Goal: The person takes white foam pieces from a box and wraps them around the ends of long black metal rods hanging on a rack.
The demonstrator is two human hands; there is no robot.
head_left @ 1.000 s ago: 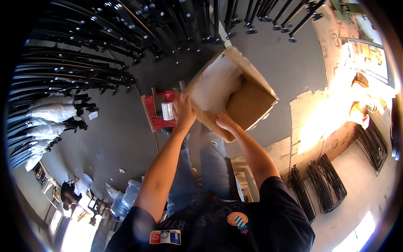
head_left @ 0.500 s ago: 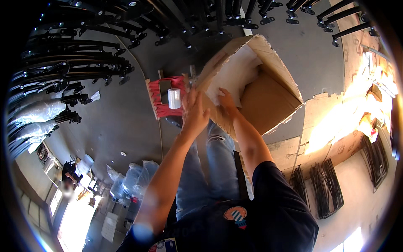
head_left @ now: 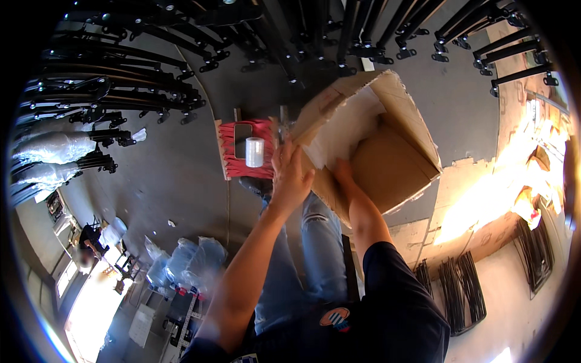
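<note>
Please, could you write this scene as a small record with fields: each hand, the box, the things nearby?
Left hand: open, at the left side of the cardboard box; the hand
Right hand: reaching inside the box; fingertips unclear, so grip cannot be told
Box: tilted, open side toward the person; white lining inside
Red stand: left of the box, bearing a dark phone and a whitish roll
Surroundings: black metal tubes, blue plastic bags

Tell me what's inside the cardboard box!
White sheet-like material and the right hand show inside the cardboard box. Anything beneath that material is covered, so I can't tell.
</note>
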